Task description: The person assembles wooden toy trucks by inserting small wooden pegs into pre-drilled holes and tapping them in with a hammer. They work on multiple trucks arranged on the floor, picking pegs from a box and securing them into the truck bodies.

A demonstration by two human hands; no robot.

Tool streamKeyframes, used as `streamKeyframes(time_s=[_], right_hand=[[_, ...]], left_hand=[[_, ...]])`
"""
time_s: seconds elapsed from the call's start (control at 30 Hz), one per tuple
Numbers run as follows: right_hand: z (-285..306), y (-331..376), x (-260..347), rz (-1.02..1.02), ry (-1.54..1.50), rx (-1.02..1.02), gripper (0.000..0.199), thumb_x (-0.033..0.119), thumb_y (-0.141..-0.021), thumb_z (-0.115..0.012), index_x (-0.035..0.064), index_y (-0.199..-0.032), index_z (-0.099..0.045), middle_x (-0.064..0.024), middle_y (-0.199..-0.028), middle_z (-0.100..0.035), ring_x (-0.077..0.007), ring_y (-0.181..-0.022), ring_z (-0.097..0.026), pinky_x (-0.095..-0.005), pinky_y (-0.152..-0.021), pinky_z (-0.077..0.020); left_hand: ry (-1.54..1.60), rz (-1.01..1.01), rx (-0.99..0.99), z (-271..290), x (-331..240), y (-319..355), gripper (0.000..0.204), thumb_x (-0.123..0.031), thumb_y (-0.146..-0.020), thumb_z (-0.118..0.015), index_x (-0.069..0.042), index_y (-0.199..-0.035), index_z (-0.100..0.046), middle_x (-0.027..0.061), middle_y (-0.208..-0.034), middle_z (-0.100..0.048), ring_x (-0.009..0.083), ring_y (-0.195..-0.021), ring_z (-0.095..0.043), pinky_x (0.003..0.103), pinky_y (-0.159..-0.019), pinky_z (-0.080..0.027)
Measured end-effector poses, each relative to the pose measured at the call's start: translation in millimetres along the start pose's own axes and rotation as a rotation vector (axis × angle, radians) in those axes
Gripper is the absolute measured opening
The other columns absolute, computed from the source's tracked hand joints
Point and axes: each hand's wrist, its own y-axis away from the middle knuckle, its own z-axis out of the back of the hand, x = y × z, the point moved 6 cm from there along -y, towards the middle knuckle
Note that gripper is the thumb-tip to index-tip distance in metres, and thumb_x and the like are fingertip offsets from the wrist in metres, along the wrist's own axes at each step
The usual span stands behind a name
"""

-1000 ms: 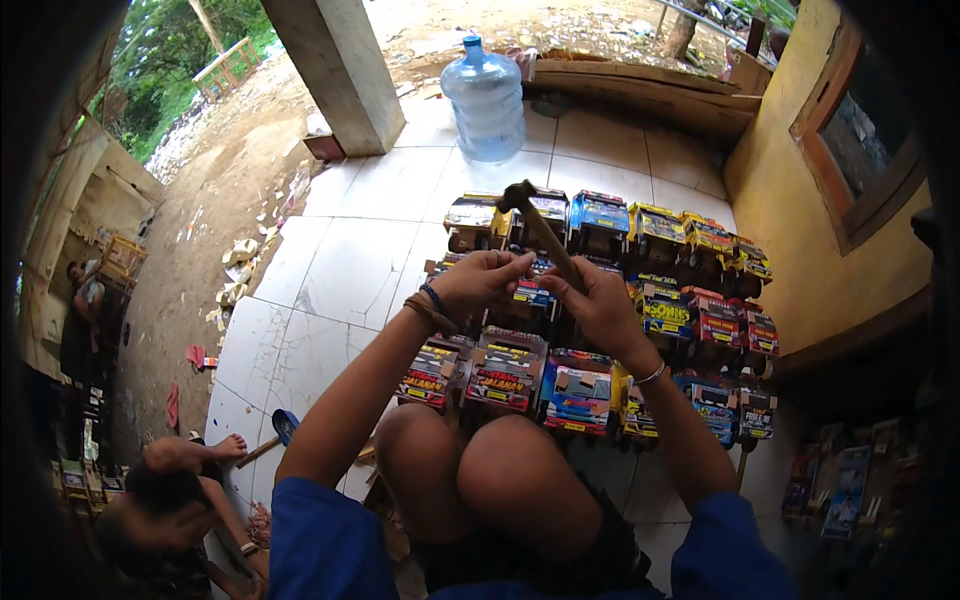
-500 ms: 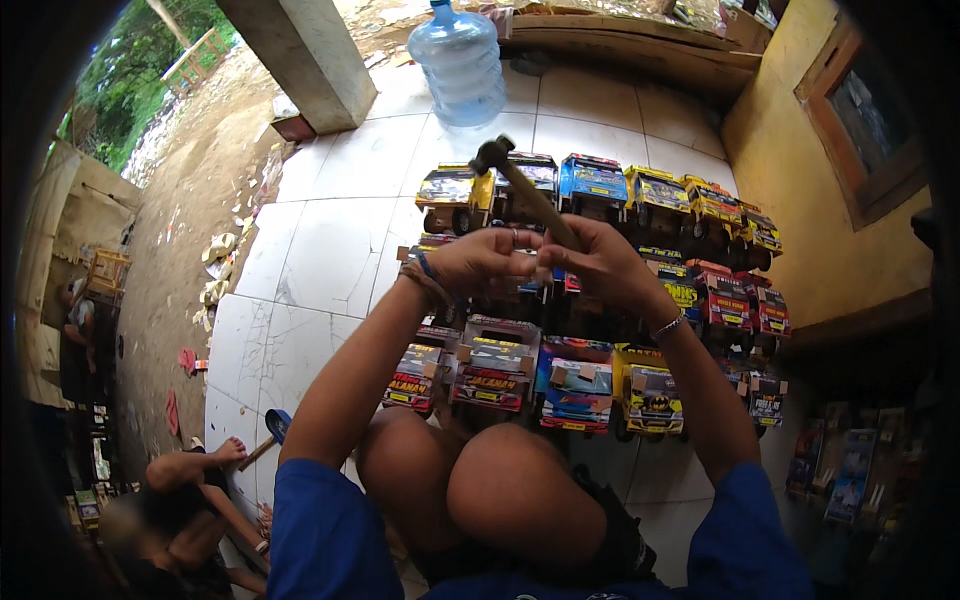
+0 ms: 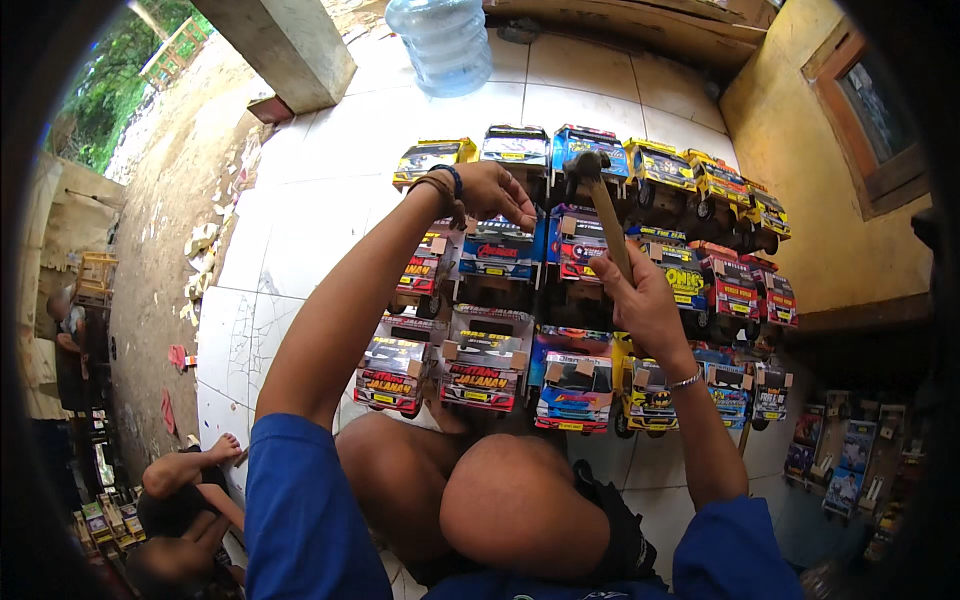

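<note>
Nearest the camera, the person's bare knees (image 3: 500, 500) and blue sleeves (image 3: 300, 510) fill the lower edge, above a white tiled floor (image 3: 300, 220). Just beyond the knees stands the front row of colourful toy trucks (image 3: 480, 360), set side by side on the tiles, their cabs facing the person. A second row sits behind it, and a third row (image 3: 600, 150) lines up farther back, running toward the yellow wall (image 3: 820, 200) at the right edge of the floor.

The right hand (image 3: 645, 305) is clenched around the wooden handle of a hammer (image 3: 605, 215), above the right part of the middle row. The hammer's dark head (image 3: 583, 165) is raised over the far row, near a blue truck cab.

The left hand (image 3: 490, 192), with bands on its wrist, reaches farther out. Its fingers curl down onto the top of a truck (image 3: 500, 245) in the middle row, pinching at something too small to make out.

At the far edge of the floor stands a large clear water jug (image 3: 440, 40), beside a concrete pillar (image 3: 285, 45). At the near left corner another person (image 3: 180, 500) sits low by the tiles.
</note>
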Motion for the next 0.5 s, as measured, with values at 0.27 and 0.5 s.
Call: streamKeyframes(time_s=[0.27,0.5], right_hand=[[1.0,17.7,-30.4,-0.043,-0.035,0.005,0.032,0.036,-0.097,-0.065,0.0036,-0.097,-0.061,0.0069,-0.071,-0.049,-0.002,-0.062,-0.042,-0.0214,-0.054,-0.034],[3.3,20.0,-43.6,-0.105,0.03,-0.014,0.033,0.036,-0.096,-0.066,0.0038,-0.096,-0.06,0.0067,-0.07,-0.048,-0.0026,-0.061,-0.042,-0.0219,-0.052,-0.0347]], left_hand=[[-0.144,-0.03,-0.028,-0.7,8.9,-24.1,0.039,-0.04,-0.079,-0.082,-0.013,-0.107,-0.076,0.0019,-0.095,-0.074,0.012,-0.09,-0.065,0.027,-0.082,-0.049],[-0.115,0.009,-0.023,-7.9,11.6,-21.5,0.037,-0.042,-0.08,-0.081,-0.015,-0.106,-0.077,-0.0014,-0.083,-0.072,0.0081,-0.069,-0.058,0.025,-0.063,-0.044]])
